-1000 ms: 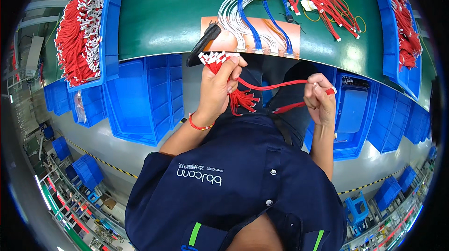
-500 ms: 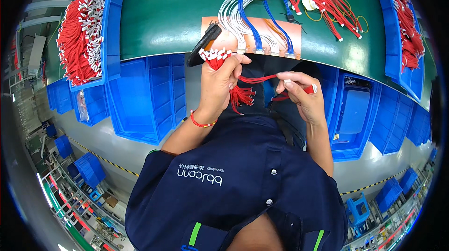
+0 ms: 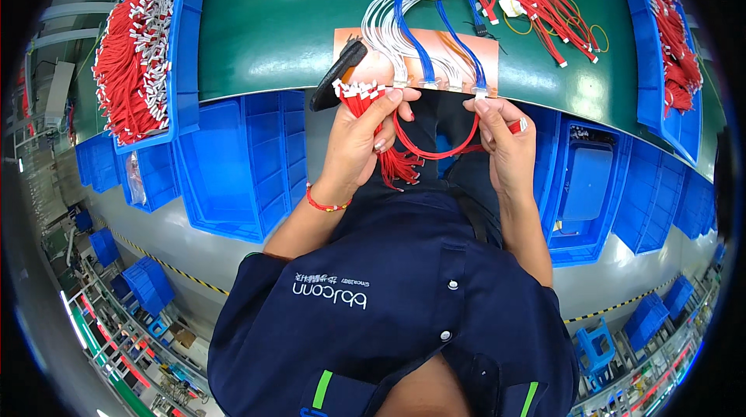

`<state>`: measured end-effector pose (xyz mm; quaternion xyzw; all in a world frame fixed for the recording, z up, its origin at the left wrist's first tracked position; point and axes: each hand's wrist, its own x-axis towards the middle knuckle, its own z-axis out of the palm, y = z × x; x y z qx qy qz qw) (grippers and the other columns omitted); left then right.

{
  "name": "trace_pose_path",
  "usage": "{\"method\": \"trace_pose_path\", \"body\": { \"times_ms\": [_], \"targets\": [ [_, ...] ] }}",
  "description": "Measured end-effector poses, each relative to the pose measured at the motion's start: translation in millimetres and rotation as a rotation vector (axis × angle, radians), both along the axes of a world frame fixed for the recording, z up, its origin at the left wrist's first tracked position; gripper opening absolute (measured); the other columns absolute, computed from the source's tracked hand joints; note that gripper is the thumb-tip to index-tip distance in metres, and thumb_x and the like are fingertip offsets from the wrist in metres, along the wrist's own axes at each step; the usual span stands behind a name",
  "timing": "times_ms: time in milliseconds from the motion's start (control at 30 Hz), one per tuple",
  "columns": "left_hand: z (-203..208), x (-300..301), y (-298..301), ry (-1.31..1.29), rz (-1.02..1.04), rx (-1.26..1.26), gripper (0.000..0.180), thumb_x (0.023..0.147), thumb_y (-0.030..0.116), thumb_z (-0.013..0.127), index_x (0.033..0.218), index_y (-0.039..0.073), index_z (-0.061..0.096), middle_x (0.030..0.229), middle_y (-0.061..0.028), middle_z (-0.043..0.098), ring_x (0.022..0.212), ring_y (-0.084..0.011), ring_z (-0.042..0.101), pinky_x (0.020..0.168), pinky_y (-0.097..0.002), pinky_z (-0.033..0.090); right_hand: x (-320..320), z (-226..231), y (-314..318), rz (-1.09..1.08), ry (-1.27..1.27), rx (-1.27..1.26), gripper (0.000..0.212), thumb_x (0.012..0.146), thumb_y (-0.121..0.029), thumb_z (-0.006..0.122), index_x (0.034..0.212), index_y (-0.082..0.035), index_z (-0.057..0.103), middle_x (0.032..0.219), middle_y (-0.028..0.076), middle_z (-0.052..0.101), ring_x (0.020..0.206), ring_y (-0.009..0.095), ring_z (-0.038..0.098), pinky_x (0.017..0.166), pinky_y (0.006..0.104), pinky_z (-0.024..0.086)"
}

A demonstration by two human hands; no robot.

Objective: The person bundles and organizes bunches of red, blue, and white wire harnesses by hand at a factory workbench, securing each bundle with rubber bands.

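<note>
The left hand [image 3: 361, 141] nearest me is closed around a bundle of red cables [image 3: 401, 164], white connectors fanned out above the thumb and loose ends hanging below the fist. The right hand [image 3: 509, 137], level with it, has its fingers closed on a red cable [image 3: 447, 155] that sags in a loop between the two; a white-tipped red end [image 3: 518, 125] pokes out by its curled fingers. The cables look thin, bright and limp. Just beyond both hands runs the front edge of a copper-coloured board [image 3: 369, 69], white and blue wires [image 3: 409, 32] fanned over it, a black holder [image 3: 338, 75] at its left corner. Past that, bare green tabletop [image 3: 272, 28] opens leftward, up to a blue bin [image 3: 184, 52] heaped with red cables.
</note>
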<state>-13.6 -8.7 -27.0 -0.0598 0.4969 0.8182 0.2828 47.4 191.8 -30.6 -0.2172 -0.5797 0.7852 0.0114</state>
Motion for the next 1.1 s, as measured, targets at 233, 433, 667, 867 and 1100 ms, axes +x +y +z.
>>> {"method": "trace_pose_path", "body": {
  "times_ms": [233, 433, 667, 867, 1100],
  "targets": [
    [0, 1, 1, -0.025, 0.008, 0.027, 0.023, 0.097, 0.015, 0.056, 0.106, -0.004, 0.066, 0.08, -0.0029, 0.062, 0.047, -0.0011, 0.039, 0.043, -0.0178, 0.03, 0, 0, 1, -0.012, -0.016, -0.022, 0.022, 0.093, -0.018, 0.064, 0.093, 0.003, 0.071, 0.057, -0.007, 0.043, 0.051, 0.001, 0.033, 0.048, 0.0204, 0.021],
    [0, 0, 0, -0.019, -0.001, 0.018, 0.024, 0.098, 0.016, 0.055, 0.106, -0.003, 0.066, 0.08, -0.0031, 0.062, 0.047, -0.0013, 0.039, 0.043, -0.0178, 0.03, 0, -1, -2, -0.048, -0.054, -0.209, 0.022, 0.093, -0.017, 0.063, 0.095, 0.004, 0.07, 0.057, -0.007, 0.042, 0.047, 0.001, 0.031, 0.045, 0.0209, 0.02],
    [4, 2, 4, -0.024, -0.031, -0.004, 0.027, 0.099, 0.02, 0.053, 0.105, -0.003, 0.066, 0.08, -0.0027, 0.061, 0.048, -0.0014, 0.04, 0.045, -0.0182, 0.03, 0, 2, -12, -0.155, -0.058, -0.391, 0.025, 0.094, -0.018, 0.06, 0.101, 0.005, 0.067, 0.057, -0.008, 0.04, 0.045, 0.001, 0.028, 0.043, 0.0213, 0.02],
    [0, 2, 6, 0.054, -0.039, -0.067, 0.031, 0.1, 0.021, 0.049, 0.107, -0.005, 0.066, 0.08, -0.003, 0.06, 0.058, -0.004, 0.047, 0.053, -0.02, 0.037, 4, -1, 13, 0.148, -0.056, -0.333, 0.027, 0.096, -0.016, 0.058, 0.112, 0.005, 0.065, 0.061, -0.009, 0.036, 0.05, 0.002, 0.028, 0.047, 0.0201, 0.021],
    [1, -2, 10, 0.005, -0.067, 0.063, 0.035, 0.103, 0.023, 0.044, 0.108, -0.005, 0.064, 0.075, -0.0011, 0.057, 0.059, -0.0064, 0.048, 0.058, -0.0245, 0.041, 13, 0, 6, 0.137, -0.014, -0.3, 0.039, 0.104, -0.026, 0.043, 0.122, 0.004, 0.06, 0.063, -0.008, 0.034, 0.052, 0.0, 0.027, 0.047, 0.0192, 0.021]
  ]
}}
